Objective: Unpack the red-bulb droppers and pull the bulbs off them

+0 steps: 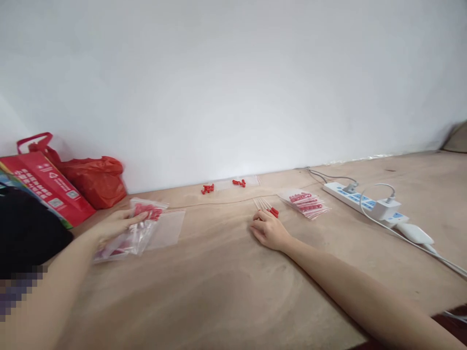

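My left hand (116, 224) lies on a pile of small clear zip bags with red pieces inside (136, 231), fingers stretched onto the top bag. My right hand (269, 229) rests palm down on the brown table, fingers curled over a few thin pale sticks with red caps (268, 207). A fanned stack of filled bags (305, 202) lies just right of that hand. Loose red caps (207, 188) and more red caps (239, 183) lie near the wall on clear bags.
A red plastic bag (95, 179) and a red printed box (47, 187) stand at the back left. A white power strip (365, 201) with a plugged charger and white cable (416, 234) lies at the right. A white wall runs behind the table (219, 287).
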Motion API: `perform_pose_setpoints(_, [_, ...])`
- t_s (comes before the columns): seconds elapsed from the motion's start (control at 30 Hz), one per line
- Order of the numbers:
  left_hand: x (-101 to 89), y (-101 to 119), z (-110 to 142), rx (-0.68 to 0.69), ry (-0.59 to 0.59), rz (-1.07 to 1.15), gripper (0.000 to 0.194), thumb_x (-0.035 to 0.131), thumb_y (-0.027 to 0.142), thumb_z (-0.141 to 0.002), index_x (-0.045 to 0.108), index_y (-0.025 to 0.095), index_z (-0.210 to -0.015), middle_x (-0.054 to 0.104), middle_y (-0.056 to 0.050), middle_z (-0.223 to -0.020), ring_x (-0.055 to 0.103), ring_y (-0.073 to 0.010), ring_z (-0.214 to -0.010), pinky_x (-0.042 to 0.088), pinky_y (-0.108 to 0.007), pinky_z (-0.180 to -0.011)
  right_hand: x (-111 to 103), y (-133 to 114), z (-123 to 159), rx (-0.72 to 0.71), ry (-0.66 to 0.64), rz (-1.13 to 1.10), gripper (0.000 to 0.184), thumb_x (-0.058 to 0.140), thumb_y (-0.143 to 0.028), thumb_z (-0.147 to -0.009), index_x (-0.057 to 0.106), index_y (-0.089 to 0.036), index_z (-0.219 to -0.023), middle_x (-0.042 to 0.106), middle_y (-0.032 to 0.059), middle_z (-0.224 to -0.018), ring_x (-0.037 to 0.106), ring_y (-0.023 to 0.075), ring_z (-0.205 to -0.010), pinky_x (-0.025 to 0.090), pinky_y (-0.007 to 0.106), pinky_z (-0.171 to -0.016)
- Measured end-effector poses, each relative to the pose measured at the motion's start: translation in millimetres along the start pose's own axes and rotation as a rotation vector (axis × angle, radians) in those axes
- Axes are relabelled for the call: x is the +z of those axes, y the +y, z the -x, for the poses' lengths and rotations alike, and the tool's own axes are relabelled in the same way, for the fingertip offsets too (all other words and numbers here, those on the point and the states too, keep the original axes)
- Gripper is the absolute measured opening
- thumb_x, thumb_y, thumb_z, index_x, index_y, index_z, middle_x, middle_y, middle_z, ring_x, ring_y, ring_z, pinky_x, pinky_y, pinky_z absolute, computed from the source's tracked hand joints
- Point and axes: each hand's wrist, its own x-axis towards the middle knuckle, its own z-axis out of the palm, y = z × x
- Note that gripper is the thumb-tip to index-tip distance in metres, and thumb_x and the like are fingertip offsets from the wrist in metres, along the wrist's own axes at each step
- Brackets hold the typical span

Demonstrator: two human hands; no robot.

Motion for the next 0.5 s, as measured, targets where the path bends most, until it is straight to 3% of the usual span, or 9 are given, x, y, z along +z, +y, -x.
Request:
perform_pose_setpoints(0.07, [18.5, 21.1, 5.7, 0.101, -0.247, 0.153, 0.062, 0.061, 0.062, -0.06, 0.058, 0.016, -0.101, 0.065, 0.0, -0.089, 0.055, -0.0133, -0.076, 0.042, -0.019, -0.065, 1.0, -5.7, 0.1, 0.02, -0.025, -0.077, 0.013, 0.049, -0.015, -0.076, 0.062, -0.017, -0.076, 0.055, 0.0057, -0.079, 0.048, 0.0152, -0.075, 0.04, 0.028, -0.07])
perform_pose_setpoints(0.13, [44.9, 42.4, 9.6, 0.197, -0.455, 0.176, 0.06, 0.064, 0.057, -0.059, 0.056, 0.016, -0.103, 0.063, -0.002, -0.095, 0.055, -0.0151, -0.081, 0.042, -0.021, -0.069, 1.1, -11.2, 0.2, 0.054, -0.041, -0.152, 0.014, 0.05, -0.015, -0.075, 0.062, -0.017, -0.083, 0.056, 0.0054, -0.079, 0.05, 0.0152, -0.076, 0.04, 0.028, -0.07])
perform_pose_setpoints(0.27, [105.5, 75.7, 10.9, 0.411, -0.744, 0.112, 0.047, 0.064, 0.052, -0.061, 0.06, 0.015, -0.091, 0.062, 0.0, -0.083, 0.054, -0.0144, -0.073, 0.041, -0.022, -0.063, -1.5, -20.5, -1.2, 0.178, -0.059, -0.327, 0.02, 0.055, -0.018, -0.073, 0.062, -0.016, -0.091, 0.059, 0.0044, -0.077, 0.052, 0.0146, -0.075, 0.041, 0.026, -0.069])
perform_pose_setpoints(0.4, [148.4, 92.9, 7.6, 0.451, -0.917, 0.183, 0.044, 0.068, 0.048, -0.058, 0.057, 0.014, -0.084, 0.058, 0.001, -0.074, 0.052, -0.0122, -0.065, 0.041, -0.022, -0.059, -0.4, -24.2, -4.9, 0.386, -0.147, -0.591, 0.022, 0.044, -0.027, -0.082, 0.062, -0.015, -0.086, 0.061, 0.002, -0.07, 0.051, 0.0108, -0.061, 0.04, 0.023, -0.059])
perform_pose_setpoints(0.5, [162.9, 97.7, 7.7, 0.506, -0.905, 0.231, 0.048, 0.07, 0.044, -0.056, 0.054, 0.015, -0.091, 0.059, 0.001, -0.077, 0.054, -0.0136, -0.069, 0.043, -0.025, -0.064, 6.5, -21.8, -6.6, 0.56, -0.148, -0.734, 0.028, 0.049, -0.033, -0.08, 0.058, -0.014, -0.098, 0.062, 0.0014, -0.07, 0.053, 0.0109, -0.06, 0.04, 0.022, -0.056])
